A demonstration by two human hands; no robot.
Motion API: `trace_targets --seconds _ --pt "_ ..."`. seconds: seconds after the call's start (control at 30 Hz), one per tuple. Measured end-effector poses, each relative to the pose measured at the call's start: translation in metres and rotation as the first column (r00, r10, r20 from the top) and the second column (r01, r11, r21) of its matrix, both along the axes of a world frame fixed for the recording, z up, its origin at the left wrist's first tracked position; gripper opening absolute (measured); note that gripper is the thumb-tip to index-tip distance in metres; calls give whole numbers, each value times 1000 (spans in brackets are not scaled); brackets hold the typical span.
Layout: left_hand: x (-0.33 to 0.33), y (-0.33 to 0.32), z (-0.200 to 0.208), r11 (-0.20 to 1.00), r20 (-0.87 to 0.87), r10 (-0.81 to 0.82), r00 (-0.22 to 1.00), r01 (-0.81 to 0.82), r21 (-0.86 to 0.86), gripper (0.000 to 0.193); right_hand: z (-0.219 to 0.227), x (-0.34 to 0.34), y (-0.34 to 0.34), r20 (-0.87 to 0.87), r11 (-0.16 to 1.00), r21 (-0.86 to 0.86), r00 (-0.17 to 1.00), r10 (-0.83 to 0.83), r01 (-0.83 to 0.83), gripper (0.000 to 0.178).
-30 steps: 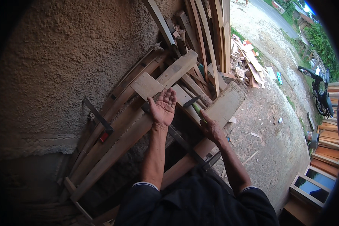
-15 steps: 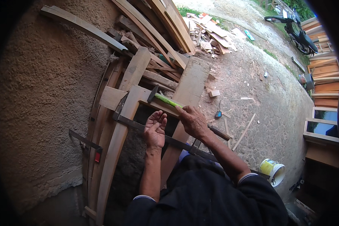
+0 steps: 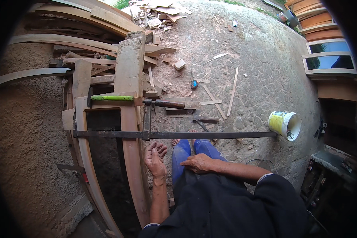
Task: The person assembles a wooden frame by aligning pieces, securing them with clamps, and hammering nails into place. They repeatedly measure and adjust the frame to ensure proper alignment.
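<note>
My left hand point(image 3: 156, 160) is palm up beside the wooden frame point(image 3: 131, 166), its fingers curled in toward the thumb; whatever they hold is hidden. On my thigh, at the hem of my dark shirt, rests my right hand point(image 3: 200, 162) with the index finger stretched out and no tool in it. A hammer with a bright green handle point(image 3: 112, 98) lies across the frame's top rail, its dark head at the left. Below it, a long metal bar clamp point(image 3: 210, 135) spans the frame and sticks out far to the right. The clamp's wooden handle point(image 3: 169, 104) points right.
A thick plank point(image 3: 129, 67) and stacked boards lie beyond the frame, along a rough wall point(image 3: 31, 119). Wood strips, a blue tape measure point(image 3: 194, 84) and a second hammer point(image 3: 205, 119) lie on the ground. A white-and-yellow bucket point(image 3: 279, 123) lies tipped at the right.
My right hand has let go of the green-handled hammer, now lying on the frame, and moved down to my thigh. My left hand has drawn back toward me. The view has shifted right.
</note>
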State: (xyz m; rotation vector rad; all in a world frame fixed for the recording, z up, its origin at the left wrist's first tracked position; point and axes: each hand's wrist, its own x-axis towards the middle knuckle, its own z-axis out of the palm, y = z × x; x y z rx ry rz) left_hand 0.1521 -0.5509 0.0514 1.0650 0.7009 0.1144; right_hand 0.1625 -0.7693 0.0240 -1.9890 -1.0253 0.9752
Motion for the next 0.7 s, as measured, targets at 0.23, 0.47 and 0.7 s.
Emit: trace_targets --seconds 0.23,0.47,0.7 --pt "-18 -38 -30 727 23 -366 931 270 632 38 -174 -69 -89 -21 760 -359 809 -587 543 35" --pt "-51 -58 -112 683 -239 -462 854 515 517 44 -249 -147 -152 42 274 -584 366 -930 764 39" --pt "-111 -54 -240 287 -640 -596 484 874 393 39 -322 -155 -174 101 -83 -674 -20 -995 734 38"
